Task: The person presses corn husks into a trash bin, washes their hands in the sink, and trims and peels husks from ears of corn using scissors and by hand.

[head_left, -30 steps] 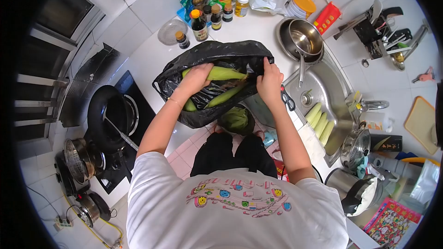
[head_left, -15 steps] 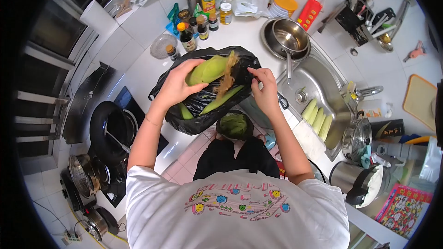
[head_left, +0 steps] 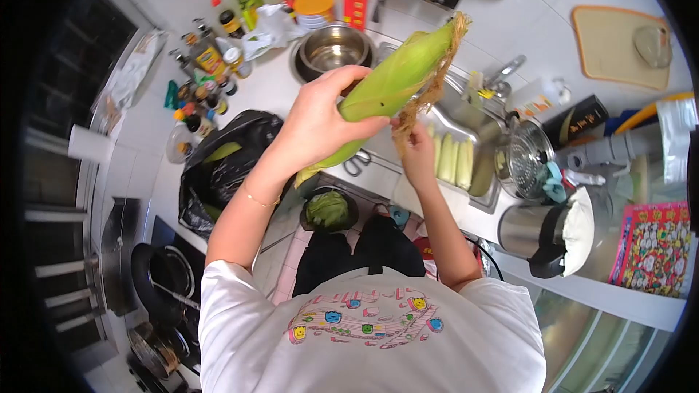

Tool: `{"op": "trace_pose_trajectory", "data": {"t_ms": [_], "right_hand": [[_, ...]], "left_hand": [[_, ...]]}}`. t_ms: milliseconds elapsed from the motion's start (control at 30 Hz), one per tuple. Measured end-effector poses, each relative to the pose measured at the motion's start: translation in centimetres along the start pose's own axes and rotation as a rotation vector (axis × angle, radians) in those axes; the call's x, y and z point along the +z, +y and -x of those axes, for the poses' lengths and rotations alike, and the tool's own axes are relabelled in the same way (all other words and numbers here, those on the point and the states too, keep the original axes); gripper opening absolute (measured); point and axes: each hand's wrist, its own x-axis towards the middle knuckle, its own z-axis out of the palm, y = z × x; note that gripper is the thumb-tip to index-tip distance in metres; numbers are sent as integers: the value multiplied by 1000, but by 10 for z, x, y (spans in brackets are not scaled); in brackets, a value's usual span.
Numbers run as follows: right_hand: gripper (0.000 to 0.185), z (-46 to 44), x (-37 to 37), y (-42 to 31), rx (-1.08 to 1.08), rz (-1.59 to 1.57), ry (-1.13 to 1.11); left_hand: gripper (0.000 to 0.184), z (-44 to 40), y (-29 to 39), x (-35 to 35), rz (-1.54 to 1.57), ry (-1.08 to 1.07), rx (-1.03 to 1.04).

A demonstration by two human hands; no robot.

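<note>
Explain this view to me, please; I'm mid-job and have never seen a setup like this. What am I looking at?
There is no machine: a person is working bare-handed. The one camera is worn on their head, looking forward and down, so their own arms reach away from you.

The left hand holds a green-husked ear of corn. The right hand is at its brown silk; whether the fingers grip it is hard to tell.

On the white counter are an open black bag with more green husk showing inside, bottles and a metal pot. Pale ears lie in the sink.
</note>
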Motion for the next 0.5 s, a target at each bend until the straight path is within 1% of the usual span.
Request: {"op": "trace_pose_trajectory", "data": {"t_ms": [67,133,200,300,400,500], "right_hand": [[12,8,-12,33,153,103,-20],[16,24,0,88,117,344,-181],[18,38,20,116,55,403,-367],[15,57,53,152,-314,672,-242],[15,61,66,177,-250,852,-358],[14,58,66,186,-239,948,-387]], "left_hand": [[51,-24,-2,38,9,-55,-1],[51,-43,-8,73,-2,-101,-21],[52,-60,-19,105,-33,-135,-58],[52,-77,-42,137,-43,-171,-117],[52,-84,-63,154,-59,-197,-201],[53,-87,-83,158,-63,-201,-259]]}}
